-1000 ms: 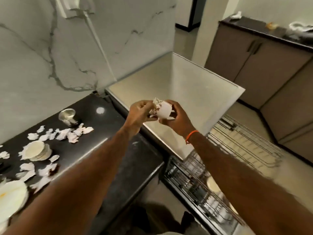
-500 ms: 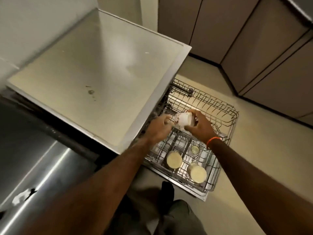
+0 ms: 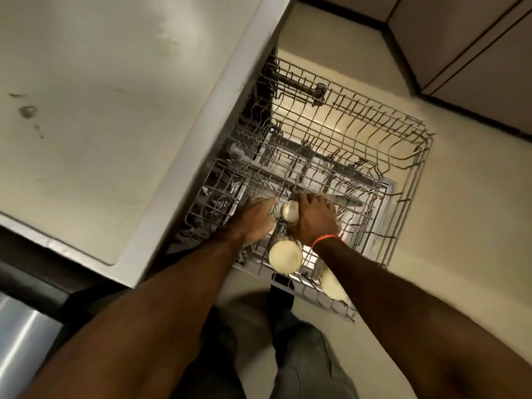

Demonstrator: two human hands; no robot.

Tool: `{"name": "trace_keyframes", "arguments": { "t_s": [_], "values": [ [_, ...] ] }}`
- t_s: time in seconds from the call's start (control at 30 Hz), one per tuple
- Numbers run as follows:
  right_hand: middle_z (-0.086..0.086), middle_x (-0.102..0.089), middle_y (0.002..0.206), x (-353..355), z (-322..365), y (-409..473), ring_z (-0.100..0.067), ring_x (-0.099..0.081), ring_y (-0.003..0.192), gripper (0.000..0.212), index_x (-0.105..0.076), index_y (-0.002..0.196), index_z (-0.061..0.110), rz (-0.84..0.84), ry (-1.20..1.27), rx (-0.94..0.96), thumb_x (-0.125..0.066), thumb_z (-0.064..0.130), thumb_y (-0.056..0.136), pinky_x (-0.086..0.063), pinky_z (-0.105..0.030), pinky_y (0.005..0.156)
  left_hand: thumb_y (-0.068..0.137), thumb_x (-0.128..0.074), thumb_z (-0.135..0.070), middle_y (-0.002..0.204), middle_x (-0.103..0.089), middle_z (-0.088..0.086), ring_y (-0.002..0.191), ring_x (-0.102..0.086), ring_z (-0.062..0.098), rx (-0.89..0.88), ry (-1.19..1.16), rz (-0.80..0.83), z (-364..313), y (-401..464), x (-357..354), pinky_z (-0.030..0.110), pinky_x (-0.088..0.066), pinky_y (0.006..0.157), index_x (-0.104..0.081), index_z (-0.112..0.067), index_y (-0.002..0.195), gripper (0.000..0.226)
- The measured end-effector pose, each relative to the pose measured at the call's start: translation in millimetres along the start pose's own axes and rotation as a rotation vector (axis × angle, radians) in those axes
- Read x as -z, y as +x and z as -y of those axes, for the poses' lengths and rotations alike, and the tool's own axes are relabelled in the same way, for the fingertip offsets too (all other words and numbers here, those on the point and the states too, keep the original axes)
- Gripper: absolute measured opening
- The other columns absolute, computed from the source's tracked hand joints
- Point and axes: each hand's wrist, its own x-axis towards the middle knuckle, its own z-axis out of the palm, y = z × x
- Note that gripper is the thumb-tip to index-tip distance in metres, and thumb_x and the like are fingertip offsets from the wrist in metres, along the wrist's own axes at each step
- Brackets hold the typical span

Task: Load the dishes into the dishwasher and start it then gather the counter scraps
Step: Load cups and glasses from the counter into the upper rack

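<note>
Small white cup (image 3: 289,212), tipped on its side, low over the middle of the pulled-out wire dishwasher rack (image 3: 408,156). Held by the right hand (image 3: 315,220), fingers curled over it from 3 o'clock; left hand (image 3: 254,221) at its 9 o'clock, grip too blurred to tell. Two pale bowls (image 3: 285,256) racked at 6 o'clock. Grey dishwasher top (image 3: 115,110) at 10 o'clock; orange wristband (image 3: 324,239) on the right wrist.

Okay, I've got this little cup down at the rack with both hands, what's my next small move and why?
Probably set the cup mouth-down into the rack and let go. Both the left hand and right hand hold it just above the wires, beyond the two bowls already loaded.
</note>
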Motion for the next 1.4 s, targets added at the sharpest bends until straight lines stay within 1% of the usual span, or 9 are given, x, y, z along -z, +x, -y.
{"name": "trace_keyframes", "arguments": {
  "t_s": [0.17, 0.3, 0.63, 0.73, 0.8, 0.93, 1.07, 1.23, 1.4],
  "values": [
    [-0.013, -0.049, 0.142, -4.8, -1.7, -5.3, -0.035, -0.043, 0.132, 0.077, -0.035, 0.147, 0.027, -0.075, -0.022, 0.015, -0.068, 0.054, 0.083, -0.037, -0.051, 0.105, 0.096, -0.05, -0.014, 0.16, -0.038, 0.009, 0.149, -0.026, 0.027, -0.023, 0.107, 0.024, -4.6, 3.6, 5.8, 0.044, -0.017, 0.121, -0.036, -0.022, 0.156, 0.062],
    [-0.013, -0.041, 0.147, -1.8, -5.5, -5.9, -0.035, -0.039, 0.135, 0.083, -0.027, 0.153, 0.032, -0.022, 0.019, -0.018, -0.068, 0.057, 0.084, -0.038, -0.052, 0.107, 0.096, -0.051, -0.012, 0.162, -0.032, 0.01, 0.151, -0.023, 0.028, -0.027, 0.142, 0.053, -12.9, -1.5, 10.3, 0.044, -0.017, 0.121, -0.031, -0.021, 0.158, 0.066],
    [-0.011, -0.032, 0.156, 12.5, -7.0, -10.2, -0.034, -0.03, 0.143, 0.107, -0.02, 0.155, 0.023, 0.07, 0.036, -0.005, -0.077, 0.058, 0.071, -0.031, -0.054, 0.113, 0.094, -0.054, -0.013, 0.15, -0.048, 0.011, 0.141, -0.038, 0.032, -0.018, 0.136, 0.044, -22.3, -4.5, 7.3, 0.046, -0.028, 0.115, -0.032, -0.019, 0.156, 0.067],
    [-0.012, -0.02, 0.162, 28.5, -11.0, -16.3, -0.038, -0.024, 0.146, 0.105, -0.014, 0.157, 0.027, 0.057, 0.051, 0.017, -0.071, 0.058, 0.075, -0.029, -0.06, 0.114, 0.096, -0.058, -0.023, 0.163, -0.03, 0.01, 0.151, -0.026, 0.031, -0.031, 0.147, 0.029, -22.5, -8.3, 12.0, 0.049, -0.021, 0.122, -0.017, -0.018, 0.161, 0.077],
    [-0.011, -0.02, 0.162, 58.8, -3.3, -28.1, -0.038, -0.03, 0.143, 0.097, -0.016, 0.156, 0.028, -0.021, 0.093, 0.024, -0.066, 0.057, 0.078, -0.037, -0.06, 0.109, 0.098, -0.058, -0.038, 0.169, -0.015, 0.005, 0.155, -0.014, 0.029, -0.052, 0.12, -0.009, -32.5, -32.5, 30.1, 0.05, -0.016, 0.124, -0.008, -0.024, 0.163, 0.083],
    [-0.011, -0.042, 0.15, 140.6, 36.7, -47.5, -0.031, -0.05, 0.129, 0.072, -0.033, 0.151, 0.02, -0.245, 0.325, 0.001, -0.068, 0.037, 0.09, -0.046, -0.044, 0.102, 0.102, -0.055, -0.036, 0.17, -0.013, 0.003, 0.154, -0.018, 0.024, -0.203, 0.0, -0.224, -63.7, -104.4, 87.7, 0.045, -0.022, 0.125, -0.018, -0.02, 0.161, 0.071],
    [-0.002, -0.067, 0.118, 216.9, 105.4, -58.3, -0.025, -0.064, 0.106, 0.044, -0.056, 0.131, 0.021, -0.407, 0.471, 0.146, -0.067, 0.026, 0.088, -0.048, -0.034, 0.091, 0.099, -0.057, -0.033, 0.151, -0.051, 0.007, 0.128, -0.056, 0.021, -0.265, -0.084, -0.521, -68.0, -186.6, 143.0, 0.04, -0.045, 0.109, -0.041, -0.018, 0.153, 0.058],
    [0.004, -0.07, 0.096, 247.9, 243.9, -81.1, -0.024, -0.069, 0.084, 0.032, -0.062, 0.119, 0.022, -0.324, 0.484, 0.561, -0.067, 0.022, 0.088, -0.053, -0.036, 0.084, 0.095, -0.064, -0.036, 0.137, -0.063, -0.005, 0.099, -0.068, 0.009, -0.107, -0.219, -0.82, -0.8, -290.3, 185.3, 0.032, -0.056, 0.093, -0.049, -0.024, 0.149, 0.057],
    [0.014, -0.067, 0.092, 207.6, 397.7, -123.8, -0.017, -0.066, 0.077, 0.048, -0.056, 0.129, 0.028, -0.08, 0.375, 0.858, -0.072, 0.03, 0.084, -0.052, -0.033, 0.08, 0.091, -0.063, -0.036, 0.135, -0.064, -0.006, 0.104, -0.068, 0.014, 0.234, -0.312, -1.108, 115.4, -402.7, 184.8, 0.033, -0.053, 0.097, -0.043, -0.028, 0.15, 0.063]
  ]
}}
